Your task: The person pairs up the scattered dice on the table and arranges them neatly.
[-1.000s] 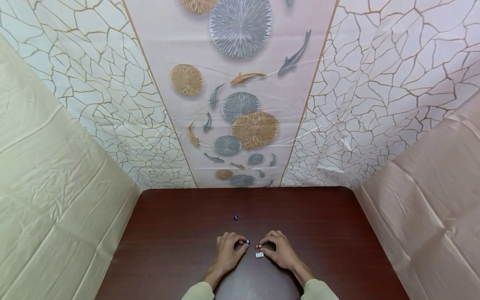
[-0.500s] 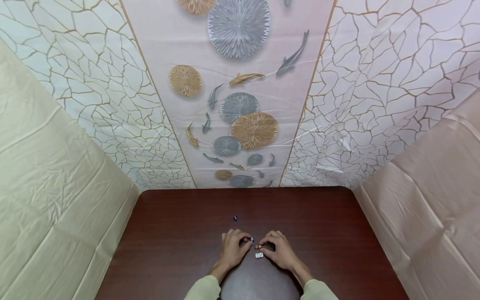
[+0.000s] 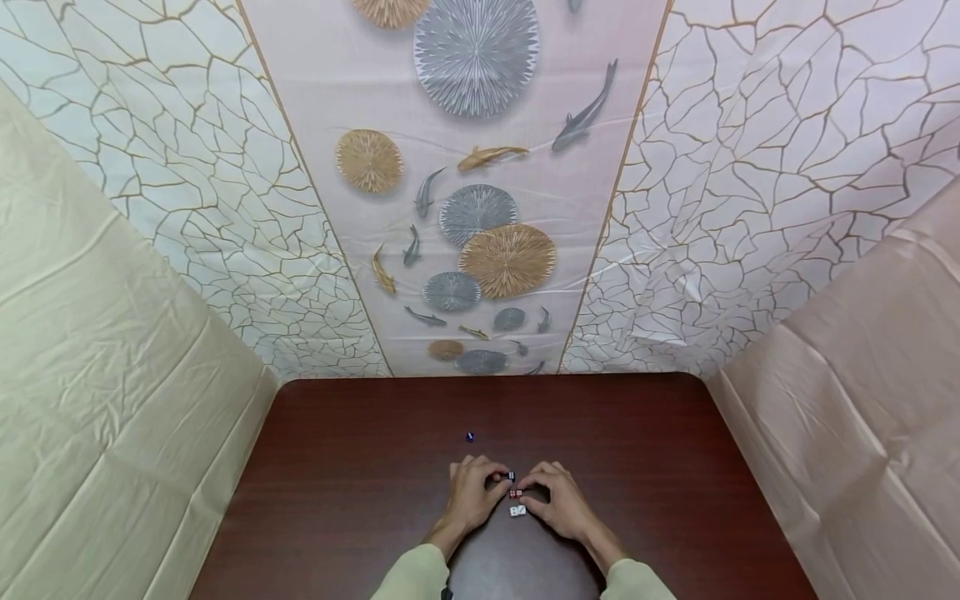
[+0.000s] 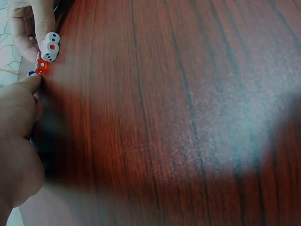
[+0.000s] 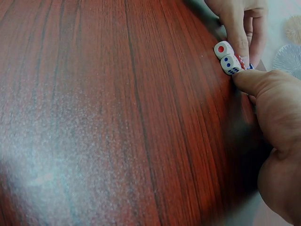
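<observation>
Thumb and index finger of my left hand (image 3: 471, 493) pinch a small blue die (image 3: 512, 476), just beyond a pair of red dice (image 3: 515, 494). My right hand (image 3: 558, 502) has its thumb and index finger curled at the right-hand red die, pinching it. Nearest to me, two white dice (image 3: 517, 511) sit side by side, the right thumb tip close against them. In the right wrist view the white dice (image 5: 226, 58) partly hide the red ones. The left wrist view shows a red die (image 4: 42, 66) beside the left thumb tip.
Another blue die (image 3: 470, 437) lies farther back on the dark red-brown table (image 3: 360, 450). A patterned cloth (image 3: 480, 250) hangs behind the table's far edge, with beige cloth walls (image 3: 847, 433) on both sides.
My left hand has moved right with its blue die, coming up to the far side of the red dice. My right hand has stayed nearly still.
</observation>
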`<state>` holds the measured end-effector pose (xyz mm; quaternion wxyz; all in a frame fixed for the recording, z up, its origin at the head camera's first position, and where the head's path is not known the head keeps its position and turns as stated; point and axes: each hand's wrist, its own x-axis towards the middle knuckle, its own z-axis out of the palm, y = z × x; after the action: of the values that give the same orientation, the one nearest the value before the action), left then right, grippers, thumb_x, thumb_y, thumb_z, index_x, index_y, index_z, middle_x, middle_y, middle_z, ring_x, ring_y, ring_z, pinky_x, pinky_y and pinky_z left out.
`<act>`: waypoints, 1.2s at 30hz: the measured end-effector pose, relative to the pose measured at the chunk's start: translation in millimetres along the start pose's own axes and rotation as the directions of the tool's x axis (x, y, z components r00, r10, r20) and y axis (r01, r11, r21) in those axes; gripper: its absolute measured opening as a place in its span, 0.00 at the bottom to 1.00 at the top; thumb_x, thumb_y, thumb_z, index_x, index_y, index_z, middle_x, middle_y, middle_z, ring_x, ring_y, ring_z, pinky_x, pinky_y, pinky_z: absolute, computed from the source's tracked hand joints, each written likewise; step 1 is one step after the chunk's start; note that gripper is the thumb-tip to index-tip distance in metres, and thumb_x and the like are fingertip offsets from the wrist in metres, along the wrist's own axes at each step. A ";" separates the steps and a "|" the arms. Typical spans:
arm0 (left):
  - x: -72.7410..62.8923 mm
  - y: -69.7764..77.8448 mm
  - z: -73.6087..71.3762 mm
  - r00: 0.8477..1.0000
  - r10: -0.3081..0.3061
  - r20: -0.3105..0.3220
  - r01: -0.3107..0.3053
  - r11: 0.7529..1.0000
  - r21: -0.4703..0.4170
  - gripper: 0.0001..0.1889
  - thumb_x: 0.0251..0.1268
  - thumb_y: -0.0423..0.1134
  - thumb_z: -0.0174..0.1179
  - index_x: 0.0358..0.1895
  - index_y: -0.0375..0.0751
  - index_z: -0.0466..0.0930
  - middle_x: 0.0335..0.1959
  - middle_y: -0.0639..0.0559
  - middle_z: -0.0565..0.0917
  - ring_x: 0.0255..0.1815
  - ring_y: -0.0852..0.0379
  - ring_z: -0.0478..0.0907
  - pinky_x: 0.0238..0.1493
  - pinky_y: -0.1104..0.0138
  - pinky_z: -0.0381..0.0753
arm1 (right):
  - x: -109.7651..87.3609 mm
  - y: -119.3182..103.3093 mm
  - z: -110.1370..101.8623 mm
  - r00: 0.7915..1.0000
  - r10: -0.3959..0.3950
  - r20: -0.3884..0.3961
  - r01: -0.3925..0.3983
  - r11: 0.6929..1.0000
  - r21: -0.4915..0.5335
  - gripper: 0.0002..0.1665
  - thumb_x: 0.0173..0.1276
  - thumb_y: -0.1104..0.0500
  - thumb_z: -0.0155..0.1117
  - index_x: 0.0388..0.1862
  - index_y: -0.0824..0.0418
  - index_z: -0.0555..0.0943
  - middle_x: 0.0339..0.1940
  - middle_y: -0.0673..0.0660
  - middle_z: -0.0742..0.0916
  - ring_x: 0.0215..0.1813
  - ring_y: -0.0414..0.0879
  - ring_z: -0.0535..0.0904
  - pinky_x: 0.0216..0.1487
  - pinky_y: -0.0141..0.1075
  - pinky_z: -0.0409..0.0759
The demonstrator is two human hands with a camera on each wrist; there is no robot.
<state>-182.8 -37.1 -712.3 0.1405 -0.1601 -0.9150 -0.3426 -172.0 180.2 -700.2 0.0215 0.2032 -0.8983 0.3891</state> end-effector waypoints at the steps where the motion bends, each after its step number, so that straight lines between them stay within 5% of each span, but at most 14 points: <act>1: 0.3 0.1 -0.2 1.000 -0.002 0.005 0.003 1.000 -0.002 0.06 0.66 0.42 0.83 0.42 0.53 0.96 0.31 0.60 0.88 0.37 0.65 0.76 0.49 0.61 0.65 | 0.0 -0.2 -0.1 1.000 0.001 0.001 -0.001 1.000 0.000 0.10 0.68 0.57 0.86 0.46 0.48 0.95 0.44 0.46 0.91 0.52 0.44 0.82 0.59 0.43 0.75; 12: 0.9 -1.4 -2.4 1.000 0.004 0.002 -0.004 0.999 -0.035 0.06 0.66 0.43 0.83 0.42 0.54 0.96 0.30 0.60 0.88 0.36 0.65 0.76 0.49 0.60 0.65 | 1.1 -2.2 -1.6 1.000 -0.002 0.002 0.002 1.000 -0.004 0.09 0.69 0.58 0.86 0.46 0.50 0.95 0.44 0.48 0.91 0.52 0.44 0.82 0.60 0.44 0.76; 20: 1.8 -3.8 -2.1 0.995 -0.063 0.075 0.067 0.997 -0.048 0.06 0.68 0.44 0.82 0.44 0.54 0.97 0.32 0.61 0.88 0.38 0.65 0.77 0.53 0.59 0.66 | 1.4 -0.8 -0.2 1.000 -0.024 -0.020 0.023 1.000 -0.012 0.10 0.67 0.60 0.86 0.46 0.51 0.95 0.44 0.48 0.92 0.52 0.42 0.82 0.60 0.44 0.77; 36: 1.4 -4.4 -0.2 0.999 -0.031 0.036 0.032 0.999 -0.035 0.07 0.65 0.43 0.83 0.43 0.53 0.97 0.31 0.61 0.88 0.38 0.65 0.77 0.51 0.60 0.67 | 0.6 3.8 -3.5 0.998 -0.048 -0.037 0.050 0.997 0.065 0.15 0.67 0.63 0.86 0.51 0.57 0.94 0.41 0.50 0.92 0.50 0.50 0.84 0.57 0.40 0.80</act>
<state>-185.7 -40.1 -714.2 0.1160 -0.1542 -0.9135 -0.3582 -174.4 184.8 -700.3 0.0401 0.2189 -0.8793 0.4211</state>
